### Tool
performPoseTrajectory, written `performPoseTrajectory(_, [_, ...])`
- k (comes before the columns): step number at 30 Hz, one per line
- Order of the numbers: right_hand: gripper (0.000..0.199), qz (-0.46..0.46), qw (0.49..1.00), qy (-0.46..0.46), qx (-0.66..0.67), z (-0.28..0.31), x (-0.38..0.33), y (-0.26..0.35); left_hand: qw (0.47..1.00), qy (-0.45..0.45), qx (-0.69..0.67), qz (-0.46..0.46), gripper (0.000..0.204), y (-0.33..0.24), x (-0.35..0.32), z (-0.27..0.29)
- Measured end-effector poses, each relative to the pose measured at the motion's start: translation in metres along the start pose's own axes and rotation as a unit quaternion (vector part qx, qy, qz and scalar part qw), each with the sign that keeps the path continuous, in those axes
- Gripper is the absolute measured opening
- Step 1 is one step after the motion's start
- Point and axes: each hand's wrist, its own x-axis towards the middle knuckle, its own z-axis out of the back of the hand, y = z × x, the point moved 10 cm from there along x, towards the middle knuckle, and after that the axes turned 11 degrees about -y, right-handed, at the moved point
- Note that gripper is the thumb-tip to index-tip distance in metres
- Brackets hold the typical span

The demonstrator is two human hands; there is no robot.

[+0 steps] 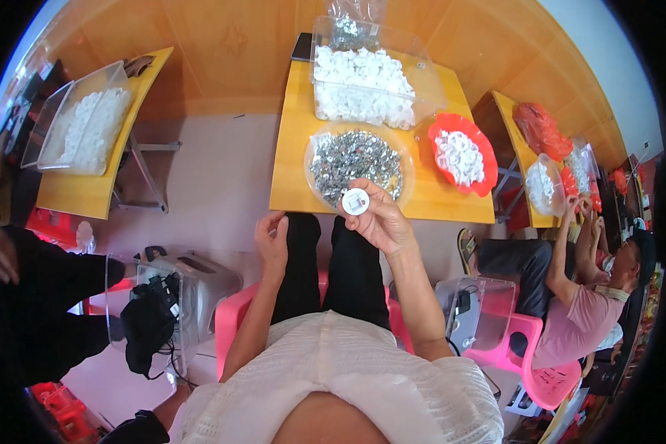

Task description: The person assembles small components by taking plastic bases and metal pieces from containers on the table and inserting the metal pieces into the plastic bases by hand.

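Note:
My right hand pinches a small round white disc with a square mark on its face. It holds the disc over the near rim of a wide round tray heaped with small shiny metal pieces. Lower and to the left, my left hand hangs by the table's front edge beside my thigh. Its fingers are loosely bent and apart, with nothing visible in them. Behind the round tray stands a clear plastic bin full of small white parts. A red scalloped bowl of white parts sits to the right.
The yellow wooden table carries a dark flat object at its far left corner. At right, a person in pink works at another table. Clear boxes flank my pink chair. Another table stands at left.

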Motion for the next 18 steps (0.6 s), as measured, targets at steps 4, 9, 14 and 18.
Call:
performPoseTrajectory(4, [0.028,-0.008,0.999,-0.039,-0.02,0.007,-0.011,-0.018,0.964,0.118,-0.208,0.116,0.013,-0.078,-0.018,-0.002])
performPoseTrajectory(9, [0.02,-0.019,0.999,-0.024,-0.013,0.009,-0.022,-0.028,0.95,0.182,-0.245,0.068,0.012,-0.136,-0.037,-0.005])
performPoseTrajectory(14, [0.016,-0.01,0.998,-0.025,-0.058,0.008,-0.032,-0.032,0.941,0.219,-0.247,0.076,0.011,-0.131,-0.046,-0.021])
performPoseTrajectory(18, [0.015,0.007,0.997,-0.022,-0.07,0.01,-0.039,-0.03,0.939,0.237,-0.23,0.095,0.009,-0.126,-0.051,-0.029])
